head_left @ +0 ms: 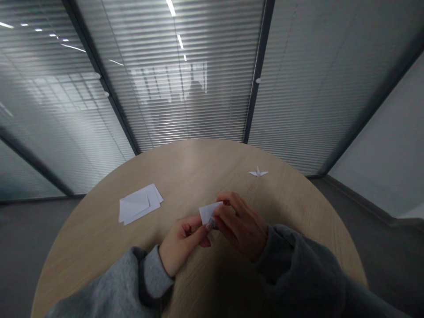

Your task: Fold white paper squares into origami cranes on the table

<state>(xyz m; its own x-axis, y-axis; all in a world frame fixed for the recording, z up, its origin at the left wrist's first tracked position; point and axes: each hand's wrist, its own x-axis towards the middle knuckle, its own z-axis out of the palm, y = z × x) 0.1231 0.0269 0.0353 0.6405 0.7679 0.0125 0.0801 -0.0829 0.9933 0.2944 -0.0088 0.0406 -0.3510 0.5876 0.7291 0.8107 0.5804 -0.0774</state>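
Observation:
Between my hands, above the table, is a small folded piece of white paper (208,213), roughly triangular where it shows. My left hand (186,238) pinches its lower edge between thumb and fingers. From the right, my right hand (240,225) closes on the paper's right corner, its fingers bent and covering part of it. A folded white paper crane (258,172) with spread wings stands on the table beyond my right hand. To the left lies a loose stack of white paper sheets (141,204), fanned a little.
The round wooden table (192,163) has its curved far edge close to glass panels with blinds (205,119). Dark frame bars (253,97) divide the panels. A white wall (391,154) stands at the right, with grey floor (351,198) around the table.

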